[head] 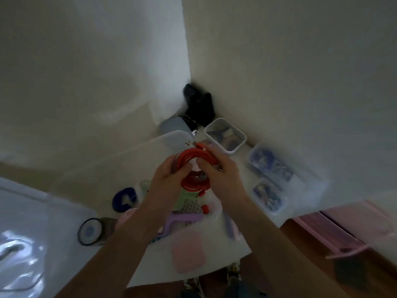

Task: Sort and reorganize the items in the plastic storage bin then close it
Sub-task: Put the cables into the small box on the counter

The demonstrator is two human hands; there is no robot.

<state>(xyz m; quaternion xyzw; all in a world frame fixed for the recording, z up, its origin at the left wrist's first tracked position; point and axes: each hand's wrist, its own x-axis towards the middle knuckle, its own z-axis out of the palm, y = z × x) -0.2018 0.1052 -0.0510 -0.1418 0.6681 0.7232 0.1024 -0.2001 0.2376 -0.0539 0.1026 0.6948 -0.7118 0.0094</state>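
Step in hand, I'd judge: sorting, w/ a coiled red cable [194, 166] lifted above the open plastic storage bin [120, 160] at frame centre. Left hand [166, 179] grips the coil's left side, fingers curled round the loops; right hand [217, 168] pinches the right side near the plug end. Cable sits between both hands, thumbs on the near side of the loops. Next move prob. calls for keeping the coil tight, then setting it in a free spot in the bin. Lid not on yet.
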